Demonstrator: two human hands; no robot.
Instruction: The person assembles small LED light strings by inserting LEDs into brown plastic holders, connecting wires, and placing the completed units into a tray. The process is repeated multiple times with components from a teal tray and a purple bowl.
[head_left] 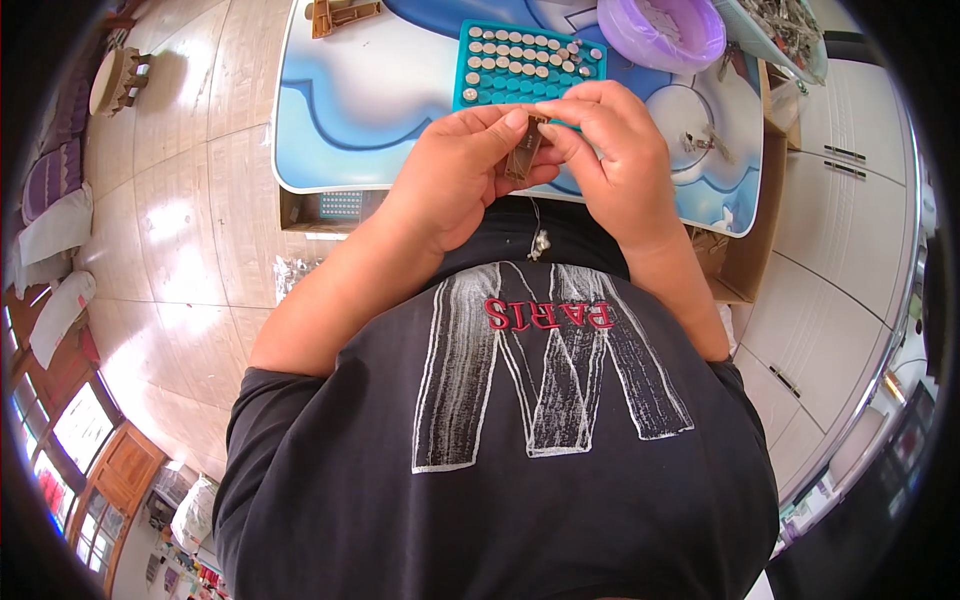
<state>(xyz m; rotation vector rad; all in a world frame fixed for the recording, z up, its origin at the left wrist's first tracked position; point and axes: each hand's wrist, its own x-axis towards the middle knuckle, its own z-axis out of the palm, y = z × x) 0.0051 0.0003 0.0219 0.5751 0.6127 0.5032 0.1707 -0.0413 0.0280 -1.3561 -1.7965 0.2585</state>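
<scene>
Close in front of my chest, over the table's near edge, both hands meet around a small brown plastic part, long and box-like with raised sides. My left hand is closed on it, thumb on its upper end and fingers beneath. At that same end my right hand pinches with thumb and forefinger; whether a smaller piece sits between those tips is hidden. Just beyond the hands lies a teal tray with rows of round holders, many bearing pale round caps.
The blue-and-white table carries more brown plastic parts at the far left. A purple basin holding small white pieces and a bin of metal bits stand far right. Small loose pieces lie right of my hands. White cabinets flank the right side.
</scene>
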